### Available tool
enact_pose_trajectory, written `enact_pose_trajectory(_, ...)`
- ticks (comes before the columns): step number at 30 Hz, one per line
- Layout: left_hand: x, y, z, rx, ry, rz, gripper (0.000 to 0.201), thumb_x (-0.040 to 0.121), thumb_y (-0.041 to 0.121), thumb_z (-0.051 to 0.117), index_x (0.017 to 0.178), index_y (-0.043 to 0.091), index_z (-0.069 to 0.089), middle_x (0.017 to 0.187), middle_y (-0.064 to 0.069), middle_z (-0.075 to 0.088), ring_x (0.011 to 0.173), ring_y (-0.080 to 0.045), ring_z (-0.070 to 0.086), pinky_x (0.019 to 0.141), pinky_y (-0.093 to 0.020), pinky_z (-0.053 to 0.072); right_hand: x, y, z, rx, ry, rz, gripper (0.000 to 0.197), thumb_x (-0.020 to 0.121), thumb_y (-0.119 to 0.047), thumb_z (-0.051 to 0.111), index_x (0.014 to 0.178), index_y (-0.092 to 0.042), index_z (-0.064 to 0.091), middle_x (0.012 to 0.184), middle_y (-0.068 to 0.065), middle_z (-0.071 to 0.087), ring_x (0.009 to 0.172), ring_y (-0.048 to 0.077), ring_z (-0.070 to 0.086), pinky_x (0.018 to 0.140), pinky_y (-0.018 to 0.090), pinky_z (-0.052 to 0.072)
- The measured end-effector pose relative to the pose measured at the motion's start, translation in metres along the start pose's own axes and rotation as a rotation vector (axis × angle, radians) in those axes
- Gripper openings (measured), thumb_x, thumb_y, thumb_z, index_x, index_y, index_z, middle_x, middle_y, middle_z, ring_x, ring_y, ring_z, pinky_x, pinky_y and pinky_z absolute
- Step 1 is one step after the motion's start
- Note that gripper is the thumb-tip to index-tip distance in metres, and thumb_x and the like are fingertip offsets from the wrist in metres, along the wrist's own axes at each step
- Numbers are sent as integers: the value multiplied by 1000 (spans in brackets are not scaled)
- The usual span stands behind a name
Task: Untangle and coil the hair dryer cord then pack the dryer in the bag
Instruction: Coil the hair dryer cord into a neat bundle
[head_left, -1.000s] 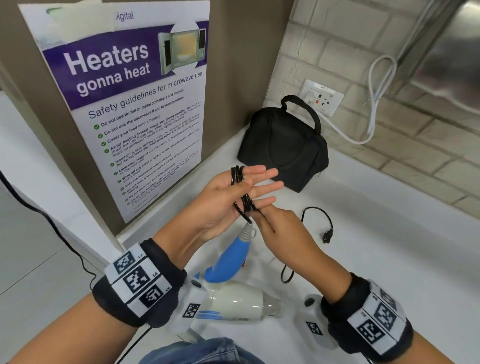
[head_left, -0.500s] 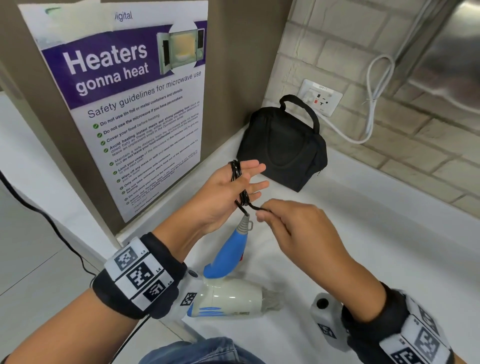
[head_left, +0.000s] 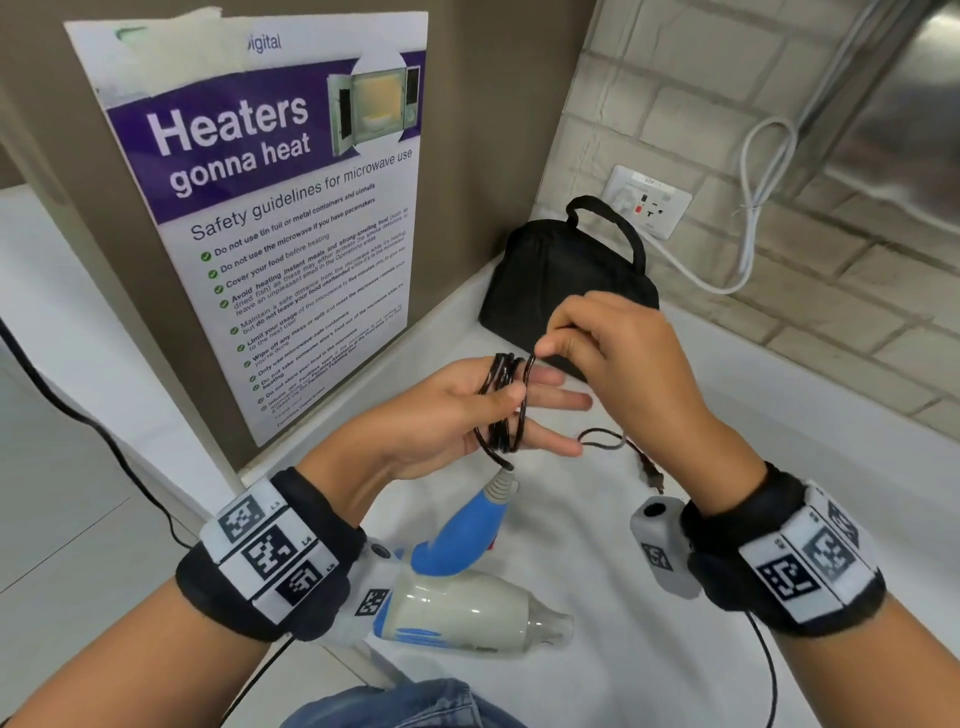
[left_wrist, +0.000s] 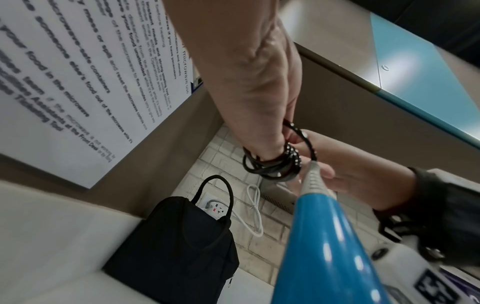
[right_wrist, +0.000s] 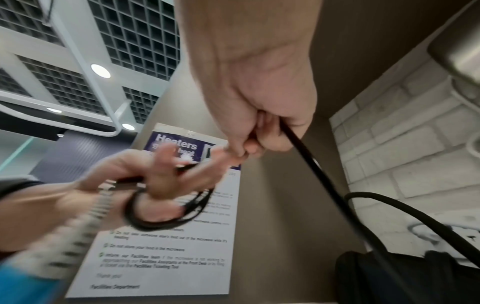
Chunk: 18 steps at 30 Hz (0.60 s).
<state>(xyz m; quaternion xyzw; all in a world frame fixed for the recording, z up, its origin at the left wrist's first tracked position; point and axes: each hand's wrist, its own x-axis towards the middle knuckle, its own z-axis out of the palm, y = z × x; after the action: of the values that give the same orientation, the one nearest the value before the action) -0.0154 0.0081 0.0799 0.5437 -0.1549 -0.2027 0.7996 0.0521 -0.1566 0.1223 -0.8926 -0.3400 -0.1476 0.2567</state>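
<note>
Left hand (head_left: 470, 415): palm up, fingers straight and spread; several turns of the cord are wound round the fingers; it carries the loops without curling about them.
Right hand (head_left: 618, 358): raised just above the left fingertips; thumb and forefinger pinch the free run of the cord, the other fingers curled in.
Cord (head_left: 506, 405): black; a small bundle of loops around the left fingers; one strand rises to the right hand's pinch; the loose tail droops below the right hand.
Plug (head_left: 652, 475): black, at the tail's end, near the right wrist; whether it touches the table cannot be told.
Hair dryer (head_left: 467, 613): cream body on its side at the near edge of the table (head_left: 779, 519), nozzle to the right; blue handle (left_wrist: 324, 246) slanting up toward the left hand; grey ribbed strain relief where the cord enters.
Bag (head_left: 561, 280): black, soft, with a loop handle; standing at the far corner of the table, against the wall, well apart from the dryer; zip appears closed.
Poster (head_left: 291, 218): microwave safety notice, on the brown panel to the left.
Wall socket (head_left: 649, 200): white, behind the bag; a white cable (head_left: 748, 218) loops beside it.
</note>
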Motion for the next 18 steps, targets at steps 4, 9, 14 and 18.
enact_pose_trajectory(4, -3, -3, 8, -26, -92, -33, 35, 97, 10, 34, 129, -1, 43, 128, -18, 59, 99, -35, 68, 93, -35, 50, 10, 7, 7, 52, 26, -4, 15, 85, -28, 62, 76, -17, 66, 71, -6, 56, 69, 12, 53, 60, 36, 46)
enact_pose_trajectory(9, -3, -4, 10, -32, -86, -40, 36, 93, 15, 42, 126, 0, 46, 118, -14, 66, 91, -26, 70, 98, -45, 45, 13, 13, 21, 84, 54, 14, 17, 89, -26, 59, 78, -16, 67, 71, -9, 56, 69, 10, 53, 61, 30, 45)
enact_pose_trajectory(14, -3, -6, 10, -23, -34, -13, 26, 96, 10, 42, 119, 3, 51, 104, -10, 73, 101, -38, 64, 104, -56, 40, 7, 18, 38, 66, -15, 108, 31, 96, -37, 45, 74, -20, 57, 69, -8, 59, 66, 10, 56, 60, 33, 47)
enact_pose_trajectory(18, -3, -5, 10, -154, 40, 69, 26, 96, 3, 40, 120, -1, 50, 122, -17, 63, 105, -37, 65, 95, -41, 51, -14, 19, 45, 261, -193, 197, 15, 87, -21, 51, 73, -20, 55, 70, -9, 58, 67, 5, 54, 62, 24, 44)
